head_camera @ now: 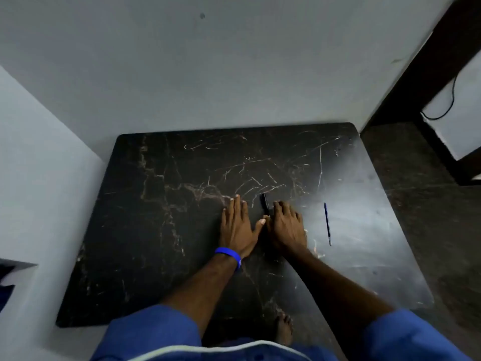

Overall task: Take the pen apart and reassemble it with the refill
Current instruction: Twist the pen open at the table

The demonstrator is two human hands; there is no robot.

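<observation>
A black pen (265,204) lies on the dark table (161,230) near its middle, pointing away from me. My right hand (287,226) rests just right of it with the fingers curled. Its thumb and forefinger close on the pen's near end, which is hidden under them. My left hand (238,227) lies flat on the table just left of the pen and holds nothing. Its thumb reaches toward the pen's near end. A thin blue refill (327,224) lies alone on the table, well to the right of my right hand.
The table stands in a corner, with a pale wall (208,74) behind it and another to its left. A dark door frame (406,82) and dark floor (426,204) are to the right. My bare foot (284,329) shows at the table's near edge.
</observation>
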